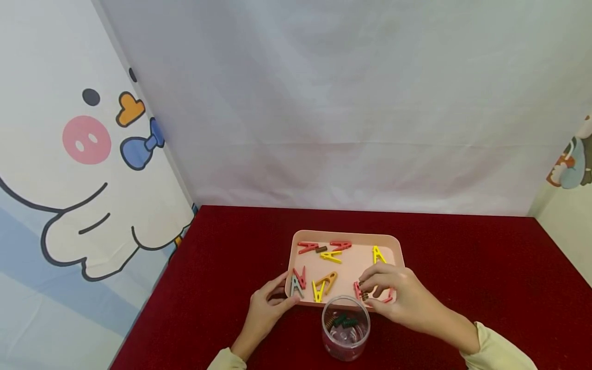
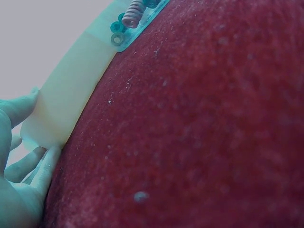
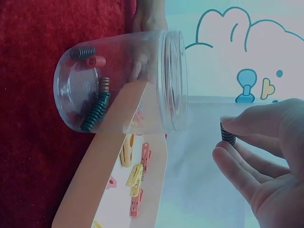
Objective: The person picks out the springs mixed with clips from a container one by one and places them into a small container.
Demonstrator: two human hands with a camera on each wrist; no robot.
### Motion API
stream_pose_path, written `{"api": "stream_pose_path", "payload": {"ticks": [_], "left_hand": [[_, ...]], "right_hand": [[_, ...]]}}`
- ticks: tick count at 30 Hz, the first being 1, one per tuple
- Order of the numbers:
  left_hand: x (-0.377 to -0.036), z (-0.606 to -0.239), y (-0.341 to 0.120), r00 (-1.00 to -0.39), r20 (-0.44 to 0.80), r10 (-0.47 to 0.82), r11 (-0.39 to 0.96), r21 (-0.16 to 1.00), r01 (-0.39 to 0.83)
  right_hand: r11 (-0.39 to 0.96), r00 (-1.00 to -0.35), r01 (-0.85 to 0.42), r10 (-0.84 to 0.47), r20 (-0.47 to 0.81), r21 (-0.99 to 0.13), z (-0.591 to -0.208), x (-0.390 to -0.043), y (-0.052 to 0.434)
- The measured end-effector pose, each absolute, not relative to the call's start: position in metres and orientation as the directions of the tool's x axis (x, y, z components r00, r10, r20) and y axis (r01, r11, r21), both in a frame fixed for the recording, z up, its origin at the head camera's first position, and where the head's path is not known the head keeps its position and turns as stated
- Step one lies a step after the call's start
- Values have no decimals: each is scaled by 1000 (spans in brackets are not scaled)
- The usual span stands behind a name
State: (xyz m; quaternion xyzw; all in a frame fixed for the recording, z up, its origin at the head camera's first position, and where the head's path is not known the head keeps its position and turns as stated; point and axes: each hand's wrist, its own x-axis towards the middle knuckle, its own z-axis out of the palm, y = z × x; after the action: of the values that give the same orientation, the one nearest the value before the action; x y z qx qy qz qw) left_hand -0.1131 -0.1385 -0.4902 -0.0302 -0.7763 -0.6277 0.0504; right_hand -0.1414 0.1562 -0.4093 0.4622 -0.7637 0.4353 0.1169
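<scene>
A pink tray on the red cloth holds several red, yellow and grey clothespins. My left hand grips the tray's near left corner, thumb on the rim; in the left wrist view the left hand wraps that pale tray wall. My right hand hovers over the tray's near right part and pinches a small dark spring. In the right wrist view the spring sits between thumb and finger of the right hand. A clear jar with several springs stands just in front of the tray.
The red cloth covers the table to both sides. White curtain walls close the back and sides, with a cartoon print on the left. The jar lies close to my right hand's fingers.
</scene>
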Motion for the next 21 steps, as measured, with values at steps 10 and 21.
{"api": "stream_pose_path", "payload": {"ticks": [10, 21], "left_hand": [[-114, -491, -138, -993, 117, -23, 220, 969, 109], [-125, -525, -144, -989, 141, -45, 228, 965, 128]], "right_hand": [[205, -551, -803, -613, 566, -559, -409, -134, 151], [176, -526, -803, -658, 539, -569, -408, -129, 148]]}}
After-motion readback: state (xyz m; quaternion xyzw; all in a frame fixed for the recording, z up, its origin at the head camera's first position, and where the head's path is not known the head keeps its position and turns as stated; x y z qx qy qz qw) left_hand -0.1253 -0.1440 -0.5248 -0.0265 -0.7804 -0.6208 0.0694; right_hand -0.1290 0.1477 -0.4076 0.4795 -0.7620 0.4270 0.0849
